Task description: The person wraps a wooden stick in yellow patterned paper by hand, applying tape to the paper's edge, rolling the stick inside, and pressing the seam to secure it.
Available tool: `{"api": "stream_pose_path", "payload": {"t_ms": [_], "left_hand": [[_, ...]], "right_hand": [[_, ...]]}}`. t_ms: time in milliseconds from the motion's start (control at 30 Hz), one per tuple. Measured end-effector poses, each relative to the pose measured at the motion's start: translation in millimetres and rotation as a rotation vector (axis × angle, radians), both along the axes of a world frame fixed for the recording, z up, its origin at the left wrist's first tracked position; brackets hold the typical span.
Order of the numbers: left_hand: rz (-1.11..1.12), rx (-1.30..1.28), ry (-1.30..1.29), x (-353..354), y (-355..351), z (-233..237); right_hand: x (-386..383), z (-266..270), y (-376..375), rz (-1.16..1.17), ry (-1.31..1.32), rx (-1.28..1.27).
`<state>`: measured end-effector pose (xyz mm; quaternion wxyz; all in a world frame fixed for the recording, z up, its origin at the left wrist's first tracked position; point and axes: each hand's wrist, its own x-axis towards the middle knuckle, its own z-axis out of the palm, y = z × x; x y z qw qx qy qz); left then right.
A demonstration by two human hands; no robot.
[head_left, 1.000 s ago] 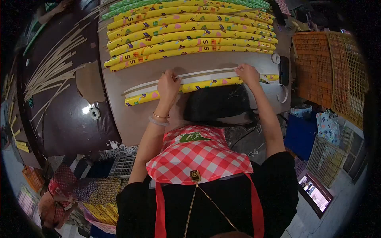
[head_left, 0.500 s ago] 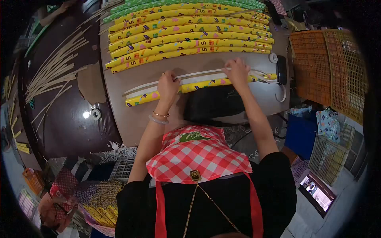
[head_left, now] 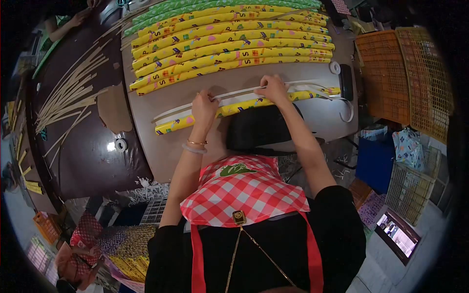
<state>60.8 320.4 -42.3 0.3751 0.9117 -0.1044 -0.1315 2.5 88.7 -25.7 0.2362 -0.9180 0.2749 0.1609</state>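
A yellow patterned roll of wrapping paper (head_left: 239, 106) lies across the table in front of me, partly unrolled so its white underside shows along the far edge. A long, thin pale strip (head_left: 235, 94) runs along that edge. My left hand (head_left: 205, 108) is closed at the strip, left of the roll's middle, fingertips pinched together. My right hand (head_left: 274, 90) pinches the strip farther right, its wrist crossing over the roll. At the roll's right end a narrow white ribbon (head_left: 348, 116) curls off toward the table edge.
Several finished yellow rolls (head_left: 229, 49) lie side by side behind, with green rolls (head_left: 195, 12) beyond. A tape roll (head_left: 334, 68) and a black case (head_left: 346, 80) are at right. Pale strips (head_left: 73, 93) and another tape roll (head_left: 120, 145) sit on the dark left table. Orange crates (head_left: 383, 75) stand right.
My right hand has moved left along the strip, closer to my left hand. The left hand stays nearly in place. The view has shifted slightly.
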Motion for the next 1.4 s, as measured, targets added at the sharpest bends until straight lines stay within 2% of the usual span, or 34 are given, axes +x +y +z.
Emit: {"api": "stream_pose_path", "payload": {"t_ms": [67, 133, 233, 333, 400, 500, 533, 567, 633, 667, 867, 967, 1133, 1200, 1267, 1300, 1400], "left_hand": [[-0.009, -0.016, -0.022, -0.3, 0.4, 2.0], [0.004, -0.006, 0.012, 0.0, 0.2, 3.3], [0.041, -0.048, -0.018, -1.1, -1.4, 3.5], [0.014, 0.006, -0.025, 3.9, 5.2, -9.3], [-0.005, -0.014, -0.018, 4.1, 7.0, -9.6], [-0.011, -0.008, -0.025, 4.3, 6.2, -9.6], [-0.001, 0.019, -0.035, 3.8, 5.5, -9.4], [-0.008, 0.017, -0.038, 3.4, 5.2, -9.5], [-0.013, -0.030, -0.095, 2.8, 6.1, -8.8], [-0.020, -0.029, -0.098, 2.9, 7.9, -9.5], [-0.033, 0.033, -0.100, 8.6, 31.6, -10.7], [-0.008, 0.035, -0.194, 7.1, 49.5, -9.8], [0.123, 0.163, -0.250, 6.6, 64.1, -7.1], [0.136, 0.171, -0.194, 3.1, 60.0, 6.1], [0.160, 0.203, -0.235, 1.0, 56.4, 9.4], [0.174, 0.281, -0.344, 0.8, 53.1, 10.4], [0.185, 0.283, -0.357, 4.2, 51.2, 13.6]], "right_hand": [[-2.4, 2.6, -14.2, -0.007, -0.014, 0.015], [-5.2, 10.3, -29.9, -0.037, 0.049, -0.085], [-15.4, -2.3, -69.4, -0.072, 0.025, -0.085], [-23.3, 8.9, -70.6, -0.124, 0.057, -0.151], [-30.4, 15.4, -70.3, -0.103, -0.074, -0.292], [-42.2, 8.8, -69.1, -0.035, -0.236, -0.362], [-43.3, 11.6, -66.7, -0.042, -0.312, -0.204], [-48.5, 15.3, -63.8, -0.049, -0.314, -0.207], [-62.6, 27.3, -50.3, 0.138, -0.361, -0.113], [-67.2, 24.3, -51.3, 0.172, -0.295, -0.091], [-70.9, 4.1, -55.4, 0.267, -0.304, -0.050], [-62.1, -0.8, -39.5, 0.308, -0.329, -0.005], [-43.6, -4.4, -22.2, 0.336, -0.241, 0.112], [-39.6, -4.6, -22.4, 0.342, -0.195, 0.098], [-39.6, 5.4, -17.0, 0.352, -0.215, 0.104], [-40.3, 6.1, -15.9, 0.357, -0.235, 0.072], [-41.4, -0.5, -14.2, 0.373, -0.305, 0.038]]}}
